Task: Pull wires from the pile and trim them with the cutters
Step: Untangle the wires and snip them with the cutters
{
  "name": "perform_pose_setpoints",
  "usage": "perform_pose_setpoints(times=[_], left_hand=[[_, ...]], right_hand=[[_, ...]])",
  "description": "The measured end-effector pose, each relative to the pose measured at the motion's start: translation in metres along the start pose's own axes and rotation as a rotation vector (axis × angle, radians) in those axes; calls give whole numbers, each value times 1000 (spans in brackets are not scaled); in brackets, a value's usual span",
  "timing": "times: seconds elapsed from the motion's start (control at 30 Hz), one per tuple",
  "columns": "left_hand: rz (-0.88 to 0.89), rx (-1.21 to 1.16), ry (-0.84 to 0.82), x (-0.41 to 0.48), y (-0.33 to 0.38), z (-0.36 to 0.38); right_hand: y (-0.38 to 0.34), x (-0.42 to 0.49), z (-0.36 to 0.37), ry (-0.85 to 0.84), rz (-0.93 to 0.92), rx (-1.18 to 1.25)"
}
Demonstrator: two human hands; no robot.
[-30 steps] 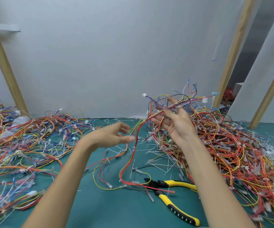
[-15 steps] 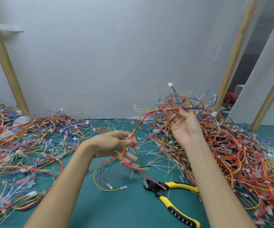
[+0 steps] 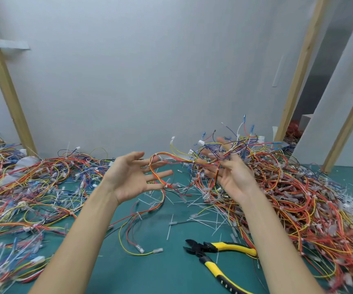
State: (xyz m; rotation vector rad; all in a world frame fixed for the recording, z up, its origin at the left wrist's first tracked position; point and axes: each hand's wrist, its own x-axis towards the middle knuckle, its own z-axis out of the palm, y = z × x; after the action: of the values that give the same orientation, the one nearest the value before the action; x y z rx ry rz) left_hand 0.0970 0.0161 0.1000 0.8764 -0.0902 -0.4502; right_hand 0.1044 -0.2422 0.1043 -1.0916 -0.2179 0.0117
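My right hand (image 3: 231, 177) is raised over the green mat (image 3: 154, 272) and holds a tangled wire bundle (image 3: 227, 152) between thumb and fingers. A red, orange and yellow strand of that bundle (image 3: 157, 166) loops across the straight, spread fingers of my left hand (image 3: 136, 177), whose palm faces up, and hangs down to the mat. The cutters (image 3: 220, 250), with yellow and black handles, lie on the mat below my right forearm, and neither hand touches them. A large wire pile (image 3: 298, 198) lies to the right, behind my right hand.
A second spread of wires (image 3: 22, 187) covers the mat on the left. Loose wires with connectors (image 3: 141, 249) and white cut-off ties (image 3: 211, 211) lie in the middle. A grey wall and slanted wooden posts (image 3: 8, 92) stand behind.
My left hand has opened from a pinch on the red strand and risen with its palm up. My right hand has lowered the bundle slightly. The cutters have not moved.
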Motion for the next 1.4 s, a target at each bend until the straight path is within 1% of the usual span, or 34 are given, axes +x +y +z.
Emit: perform_pose_setpoints(times=[0.17,0.37,0.5,0.8,1.03,1.13,1.3,1.4], left_hand=[[-40,25,72,-1,4,-6],[-30,31,119,-3,8,-9],[-16,46,145,-4,8,-8],[3,71,152,-7,9,-7],[-20,75,144,-6,7,-4],[-28,92,132,-5,7,-5],[-21,180,92,-7,6,-6],[-3,311,74,-6,3,-6]], right_hand=[[2,-1,3,14,-6,-103],[4,-3,6,42,3,-248],[6,-4,7,7,9,-321],[6,-4,5,-31,2,-371],[3,-2,-3,-60,-7,-405],[3,1,-8,-54,-3,-380],[-1,1,-6,-23,-5,-346],[-3,0,-5,29,-9,-277]])
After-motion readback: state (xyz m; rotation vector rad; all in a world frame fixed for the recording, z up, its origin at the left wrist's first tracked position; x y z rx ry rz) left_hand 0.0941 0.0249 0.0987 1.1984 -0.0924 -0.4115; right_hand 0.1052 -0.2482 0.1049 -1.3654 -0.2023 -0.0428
